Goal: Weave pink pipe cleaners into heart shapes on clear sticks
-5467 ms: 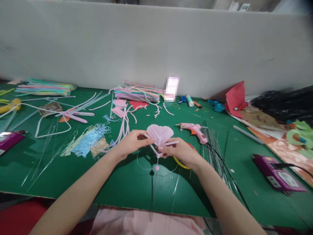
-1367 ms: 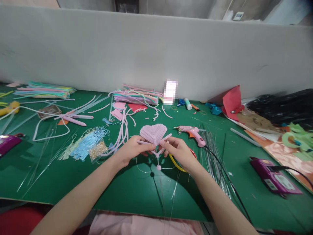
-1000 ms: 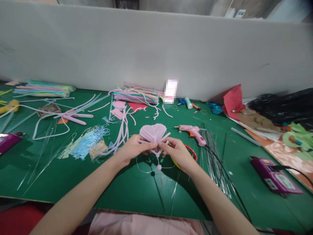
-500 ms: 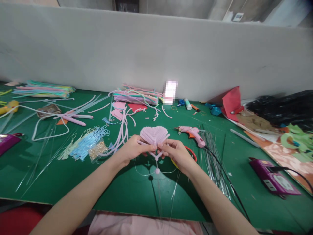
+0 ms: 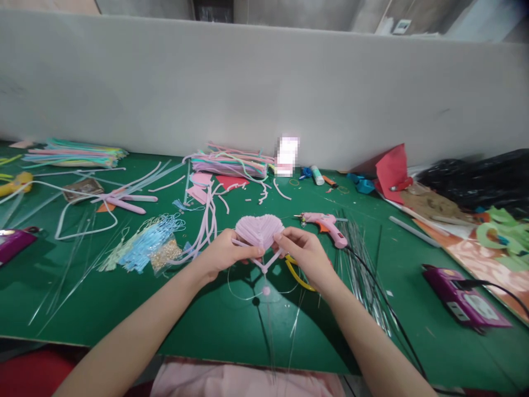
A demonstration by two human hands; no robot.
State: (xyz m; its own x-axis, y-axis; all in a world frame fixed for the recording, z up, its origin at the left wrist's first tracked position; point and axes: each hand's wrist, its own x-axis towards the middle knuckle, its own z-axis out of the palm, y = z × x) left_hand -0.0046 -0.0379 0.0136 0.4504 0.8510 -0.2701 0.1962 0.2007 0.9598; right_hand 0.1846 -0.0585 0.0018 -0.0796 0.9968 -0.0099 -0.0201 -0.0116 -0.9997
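Observation:
A pale pink heart (image 5: 259,229) made of fuzzy pipe cleaners is held up over the green table. My left hand (image 5: 231,252) grips its lower left side, thumb laid across the front near the point. On the right side, my right hand (image 5: 301,251) pinches the heart's edge and a pipe cleaner strip running down to the V-shaped tip (image 5: 264,269). Below the tip, a small pink ball (image 5: 266,290) sits on a thin stem with a thin wire loop around it. Yellow-handled scissors (image 5: 300,275) lie partly hidden behind my right hand.
A pink glue gun (image 5: 328,225) with a black cord lies at right, beside many thin wires (image 5: 363,270). Blue tassels (image 5: 146,242) and a bag of gold beads (image 5: 165,255) are at left. Bundled pipe cleaners (image 5: 231,164) lie along the grey partition (image 5: 248,82). A purple box (image 5: 465,298) sits far right.
My right hand has shifted from the heart's centre to its right edge, with the thumb moved up and outward. My left hand has stayed nearly still. More of the scissors' yellow handle shows.

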